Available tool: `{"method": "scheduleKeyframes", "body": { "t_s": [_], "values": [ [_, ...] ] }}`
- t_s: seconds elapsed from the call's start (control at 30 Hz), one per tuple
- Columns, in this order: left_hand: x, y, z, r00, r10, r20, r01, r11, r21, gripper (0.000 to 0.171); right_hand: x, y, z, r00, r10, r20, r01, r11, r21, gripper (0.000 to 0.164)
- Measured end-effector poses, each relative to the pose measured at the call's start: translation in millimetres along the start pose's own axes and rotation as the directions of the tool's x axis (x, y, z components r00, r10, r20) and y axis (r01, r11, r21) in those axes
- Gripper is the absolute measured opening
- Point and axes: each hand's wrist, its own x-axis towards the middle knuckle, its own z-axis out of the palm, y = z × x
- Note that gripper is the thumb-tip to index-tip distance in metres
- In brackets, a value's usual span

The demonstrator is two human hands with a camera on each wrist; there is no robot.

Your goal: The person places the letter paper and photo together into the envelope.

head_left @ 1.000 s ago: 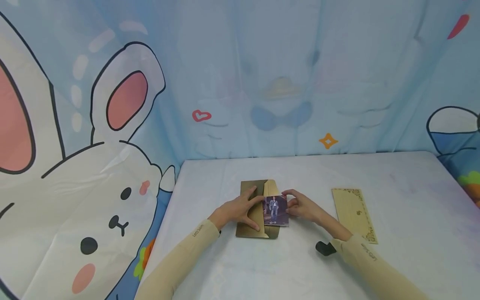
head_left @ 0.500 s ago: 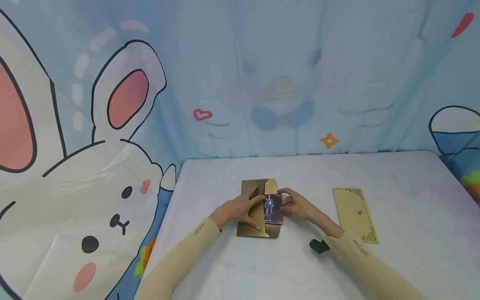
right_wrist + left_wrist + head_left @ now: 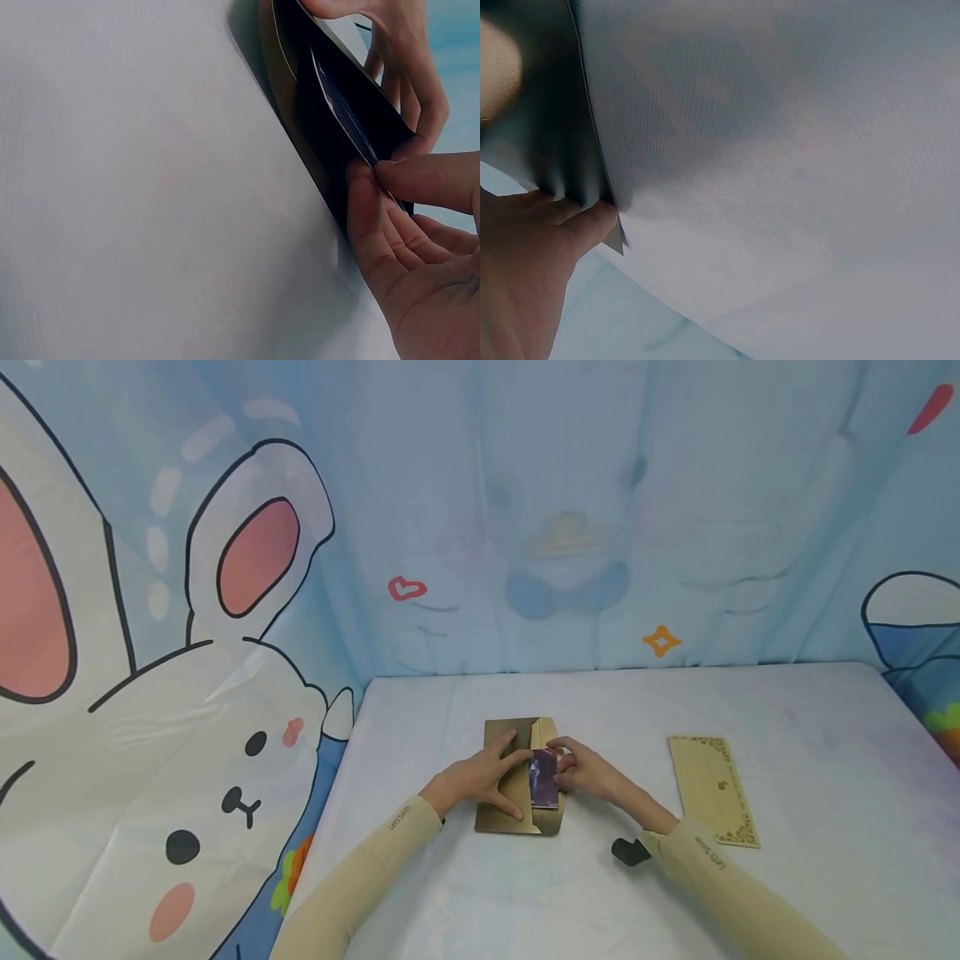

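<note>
A gold envelope (image 3: 510, 821) lies on the white-covered table with its side flap (image 3: 545, 731) folded out to the right. My left hand (image 3: 480, 777) rests on the envelope, fingers and thumb spread across its front panel; in the left wrist view, its fingers (image 3: 592, 225) are at the envelope's edge. My right hand (image 3: 588, 772) pinches the right edge of a dark photo (image 3: 543, 779) of a standing figure. The photo's left part is hidden inside the envelope. In the right wrist view, the envelope's mouth gapes, with the photo (image 3: 341, 109) between its panels and my right thumb and fingertips on its edge.
A pale gold rectangular piece (image 3: 712, 789) with ornate printed corners lies on the table (image 3: 817, 760) to the right. A black device (image 3: 630, 852) sits under my right wrist. A blue printed curtain (image 3: 465, 510) hangs behind, and a rabbit-print cloth (image 3: 217, 760) covers the left side.
My right hand has moved left, sliding the photo further into the envelope, so less of it shows. The left hand has stayed in place on the envelope.
</note>
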Motion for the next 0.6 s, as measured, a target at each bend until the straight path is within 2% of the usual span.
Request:
{"method": "scheduleKeyframes", "body": {
  "t_s": [0.2, 0.6],
  "values": [
    [-1.1, -0.1, 1.0, 1.0, -0.015, 0.001, 0.015, 0.999, -0.031, 0.104, 2.2, -4.1, 4.6, 1.0, 0.006, 0.002, -0.006, 1.0, -0.026, 0.06],
    [-2.2, 0.9, 0.8, 0.999, -0.031, 0.018, 0.032, 0.999, -0.031, 0.104, 13.6, -0.8, 13.6, 0.998, 0.039, -0.045, -0.043, 0.994, -0.096, 0.065]
  ]
}}
